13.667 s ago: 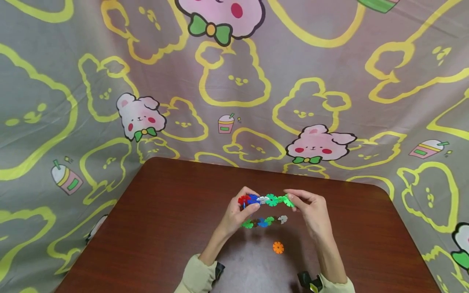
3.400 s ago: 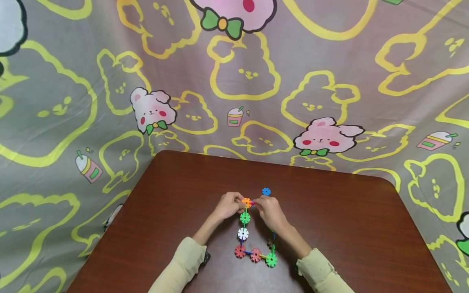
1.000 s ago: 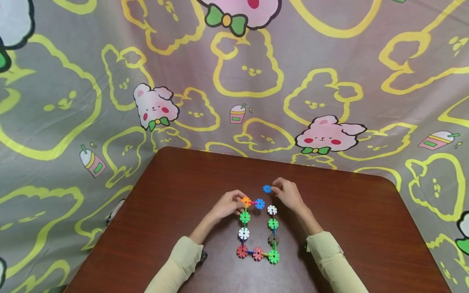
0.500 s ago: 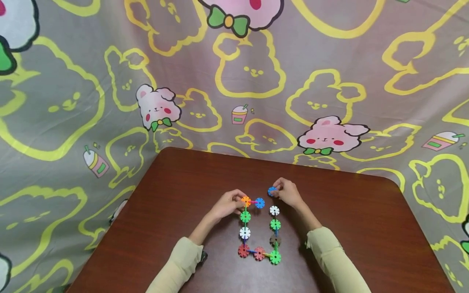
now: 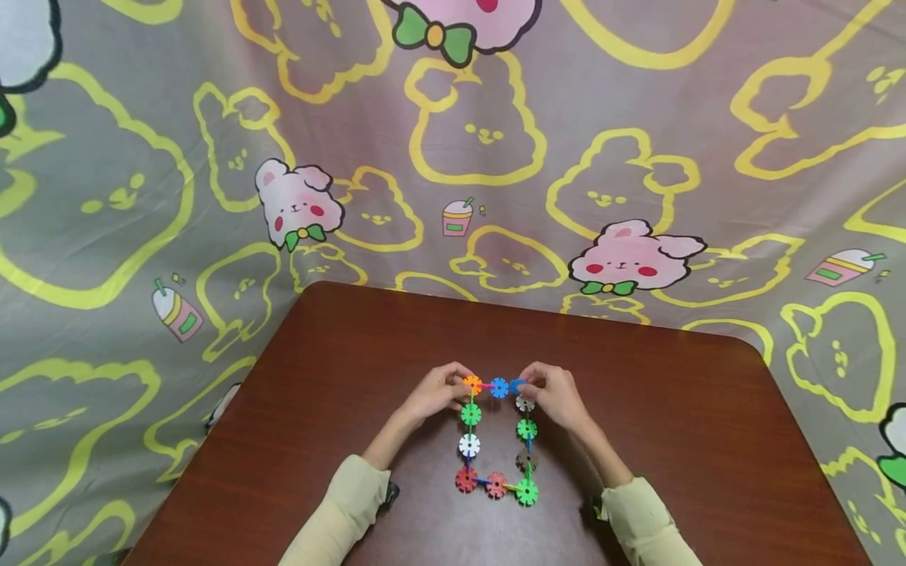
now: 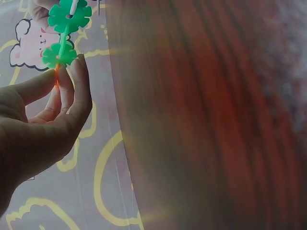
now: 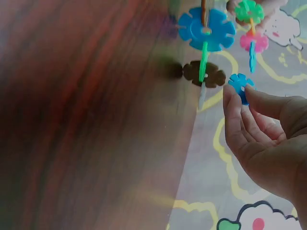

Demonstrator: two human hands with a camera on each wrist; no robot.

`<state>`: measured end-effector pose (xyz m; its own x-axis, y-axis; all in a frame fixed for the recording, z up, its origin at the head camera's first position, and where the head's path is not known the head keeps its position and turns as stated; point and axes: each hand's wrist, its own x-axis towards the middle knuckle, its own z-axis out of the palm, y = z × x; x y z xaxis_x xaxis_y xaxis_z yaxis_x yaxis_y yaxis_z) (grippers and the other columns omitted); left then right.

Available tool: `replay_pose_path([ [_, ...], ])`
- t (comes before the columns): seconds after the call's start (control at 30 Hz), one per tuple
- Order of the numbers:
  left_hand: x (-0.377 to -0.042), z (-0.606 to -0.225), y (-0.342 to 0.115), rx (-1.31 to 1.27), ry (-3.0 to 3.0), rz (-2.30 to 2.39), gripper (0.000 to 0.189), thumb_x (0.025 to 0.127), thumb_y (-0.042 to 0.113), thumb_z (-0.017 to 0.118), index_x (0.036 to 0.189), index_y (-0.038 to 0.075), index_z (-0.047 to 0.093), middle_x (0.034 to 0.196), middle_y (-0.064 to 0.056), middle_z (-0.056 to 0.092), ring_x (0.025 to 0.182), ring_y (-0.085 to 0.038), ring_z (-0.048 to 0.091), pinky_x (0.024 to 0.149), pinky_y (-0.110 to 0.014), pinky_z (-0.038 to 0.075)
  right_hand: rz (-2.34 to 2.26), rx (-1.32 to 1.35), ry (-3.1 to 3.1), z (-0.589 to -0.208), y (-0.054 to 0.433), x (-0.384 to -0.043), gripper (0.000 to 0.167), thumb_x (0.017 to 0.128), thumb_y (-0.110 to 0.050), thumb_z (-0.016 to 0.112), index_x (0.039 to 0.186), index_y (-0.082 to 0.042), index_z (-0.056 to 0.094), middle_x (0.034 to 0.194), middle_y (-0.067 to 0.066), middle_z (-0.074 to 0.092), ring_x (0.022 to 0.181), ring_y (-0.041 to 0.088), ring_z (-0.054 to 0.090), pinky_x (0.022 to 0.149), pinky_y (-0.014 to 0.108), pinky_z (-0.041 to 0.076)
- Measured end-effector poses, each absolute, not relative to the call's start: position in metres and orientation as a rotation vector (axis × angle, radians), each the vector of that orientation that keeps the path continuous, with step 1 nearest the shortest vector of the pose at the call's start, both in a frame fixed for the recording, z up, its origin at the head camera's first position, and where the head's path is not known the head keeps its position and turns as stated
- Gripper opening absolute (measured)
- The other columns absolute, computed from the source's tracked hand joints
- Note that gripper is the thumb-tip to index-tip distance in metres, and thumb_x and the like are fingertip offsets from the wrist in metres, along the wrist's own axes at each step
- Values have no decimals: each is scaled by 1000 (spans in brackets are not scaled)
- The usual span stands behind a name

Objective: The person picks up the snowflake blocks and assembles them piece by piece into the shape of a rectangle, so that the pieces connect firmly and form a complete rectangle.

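In the head view, notched plastic snowflake discs are slotted together into a rectangular chain over the brown table. My left hand (image 5: 437,391) pinches the orange disc (image 5: 472,384) at the far-left corner; the left wrist view shows its edge between thumb and fingertips. A blue disc (image 5: 499,387) sits on the far side of the chain. Between thumb and fingers my right hand (image 5: 557,395) pinches another blue disc (image 7: 237,82), right at the gap between that blue disc and the white disc (image 5: 524,403) ending the right side. Fingers partly hide the held disc.
The chain's near side has a red disc (image 5: 465,479), a pinkish-red disc (image 5: 495,485) and a green disc (image 5: 526,492). All this is on a brown table (image 5: 354,346), with a patterned cloth (image 5: 495,196) hanging behind and beside it.
My right hand has picked up the loose blue disc from behind the chain and brought it nearer, to the far-right corner gap. The left hand has kept its pinch on the orange disc.
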<state>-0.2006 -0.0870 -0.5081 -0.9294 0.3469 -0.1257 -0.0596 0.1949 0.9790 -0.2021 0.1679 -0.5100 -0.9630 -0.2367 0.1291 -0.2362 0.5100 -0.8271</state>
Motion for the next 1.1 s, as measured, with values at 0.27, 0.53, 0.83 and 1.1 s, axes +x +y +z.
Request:
replay_pose_path([
  [0.27, -202, -509, -86, 274, 2165, 1797, 23, 97, 1, 66, 118, -7, 64, 89, -10, 66, 78, -16, 65, 74, -44, 63, -1415, -453, 2832, -505, 163, -194, 10, 91, -1, 77, 88, -7, 70, 81, 1, 70, 72, 15, 64, 62, 28, 52],
  [0.53, -202, -510, -87, 261, 2164, 1801, 24, 96, 0, 66, 119, -8, 64, 90, -11, 66, 80, -18, 65, 77, -49, 62, -1355, -548, 2887, -505, 162, -189, 10, 91, 0, 77, 88, -6, 70, 81, 0, 71, 71, 12, 63, 62, 27, 53],
  [0.83, -202, -512, -87, 286, 2158, 1789, 21, 98, -1, 64, 118, -8, 64, 90, -10, 65, 76, -15, 65, 74, -42, 63, -1297, -616, 2977, -509, 158, -187, 6, 92, -3, 77, 90, -6, 73, 85, 1, 73, 77, 14, 65, 69, 32, 56],
  [1.1, -200, -511, -85, 267, 2211, 1780, 21, 95, -1, 66, 115, -8, 66, 86, -7, 64, 73, -15, 65, 73, -42, 63, -1344, -726, 3045, -514, 154, -185, 10, 88, 2, 79, 86, -7, 73, 82, 4, 75, 73, 13, 68, 64, 29, 57],
])
